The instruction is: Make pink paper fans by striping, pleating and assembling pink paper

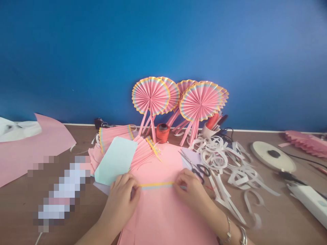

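Pink paper [173, 214] lies in front of me, with a yellow and light-blue striped edge [157, 185] running across it. My left hand [125, 192] pinches the left end of that striped edge between thumb and fingers. At the right end, my right hand [190, 190] grips the edge in the same way, fingers curled. More pink paper [166, 158] lies beyond the strip. Scissors [196, 166] with black handles rest just past my right hand. A light-blue sheet [116, 160] is near my left hand, partly over pleated pink paper [116, 134].
Several round pleated pink fans [150, 95] lean at the blue wall. A red spool [162, 132] stands before them. Curled white paper strips [214, 156] pile up on the right, near a round cream device [273, 156] and a white power strip [309, 204]. A large pink sheet [33, 149] lies left.
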The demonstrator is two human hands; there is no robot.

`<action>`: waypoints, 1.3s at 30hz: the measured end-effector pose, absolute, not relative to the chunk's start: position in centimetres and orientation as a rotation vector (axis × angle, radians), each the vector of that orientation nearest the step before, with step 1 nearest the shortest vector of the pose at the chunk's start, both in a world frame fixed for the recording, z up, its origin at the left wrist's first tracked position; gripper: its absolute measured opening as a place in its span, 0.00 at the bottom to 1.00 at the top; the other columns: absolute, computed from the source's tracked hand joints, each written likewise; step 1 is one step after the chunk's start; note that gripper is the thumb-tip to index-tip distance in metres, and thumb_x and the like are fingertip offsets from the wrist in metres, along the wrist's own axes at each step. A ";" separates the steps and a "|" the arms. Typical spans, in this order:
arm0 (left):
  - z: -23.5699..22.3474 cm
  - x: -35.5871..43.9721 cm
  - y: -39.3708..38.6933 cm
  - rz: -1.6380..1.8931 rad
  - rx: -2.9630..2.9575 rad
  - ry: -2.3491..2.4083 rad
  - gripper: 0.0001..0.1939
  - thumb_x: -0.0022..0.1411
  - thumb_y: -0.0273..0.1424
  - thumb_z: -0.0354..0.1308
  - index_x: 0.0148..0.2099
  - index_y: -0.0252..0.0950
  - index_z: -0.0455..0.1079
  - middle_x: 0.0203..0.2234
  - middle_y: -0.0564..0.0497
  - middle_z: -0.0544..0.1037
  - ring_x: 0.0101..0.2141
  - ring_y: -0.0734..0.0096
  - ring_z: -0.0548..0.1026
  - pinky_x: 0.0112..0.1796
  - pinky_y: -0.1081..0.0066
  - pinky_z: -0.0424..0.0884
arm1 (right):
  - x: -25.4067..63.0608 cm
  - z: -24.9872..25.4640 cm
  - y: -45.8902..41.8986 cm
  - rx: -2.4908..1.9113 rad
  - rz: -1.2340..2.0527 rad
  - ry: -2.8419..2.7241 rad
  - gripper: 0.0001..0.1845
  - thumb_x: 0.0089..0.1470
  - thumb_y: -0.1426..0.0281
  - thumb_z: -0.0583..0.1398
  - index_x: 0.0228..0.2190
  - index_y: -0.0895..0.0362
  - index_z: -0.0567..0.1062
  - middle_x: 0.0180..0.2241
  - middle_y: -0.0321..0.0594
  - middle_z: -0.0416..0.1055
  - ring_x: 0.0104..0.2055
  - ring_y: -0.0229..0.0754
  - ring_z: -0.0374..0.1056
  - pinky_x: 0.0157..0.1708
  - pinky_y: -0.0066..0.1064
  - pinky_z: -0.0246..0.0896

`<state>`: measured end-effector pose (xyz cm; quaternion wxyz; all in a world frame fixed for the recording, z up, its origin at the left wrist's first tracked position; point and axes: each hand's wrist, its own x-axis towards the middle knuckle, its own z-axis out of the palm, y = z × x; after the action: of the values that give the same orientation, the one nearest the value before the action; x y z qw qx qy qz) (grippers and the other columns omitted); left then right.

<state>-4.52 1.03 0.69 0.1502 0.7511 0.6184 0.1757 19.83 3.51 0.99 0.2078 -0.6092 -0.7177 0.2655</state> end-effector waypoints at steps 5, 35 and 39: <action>1.1 -4.4 1.0 0.524 2.174 1.780 0.08 0.58 0.28 0.48 0.26 0.39 0.59 0.29 0.52 0.69 0.33 0.63 0.68 0.34 0.63 0.63 | 19.8 1.0 3.5 -1.703 0.742 -1.994 0.09 0.43 0.78 0.53 0.17 0.56 0.64 0.26 0.37 0.64 0.29 0.39 0.62 0.30 0.31 0.57; -0.8 0.8 -0.8 0.204 2.640 1.153 0.31 0.67 0.38 0.43 0.68 0.37 0.36 0.65 0.45 0.44 0.63 0.58 0.46 0.59 0.53 0.52 | 19.6 1.3 3.5 -1.685 0.606 -2.006 0.10 0.44 0.77 0.58 0.17 0.57 0.64 0.25 0.35 0.62 0.26 0.36 0.60 0.28 0.29 0.55; -0.6 0.6 -0.9 0.192 2.668 1.146 0.32 0.68 0.38 0.42 0.68 0.39 0.33 0.65 0.47 0.44 0.63 0.59 0.46 0.60 0.53 0.51 | 19.7 1.4 3.4 -1.688 0.554 -2.040 0.09 0.45 0.78 0.58 0.18 0.57 0.65 0.27 0.38 0.63 0.29 0.38 0.62 0.30 0.30 0.57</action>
<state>0.57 -0.87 -0.64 0.1154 0.9107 0.3911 0.0656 19.69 3.37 1.37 0.2163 -0.6092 -0.7363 0.2000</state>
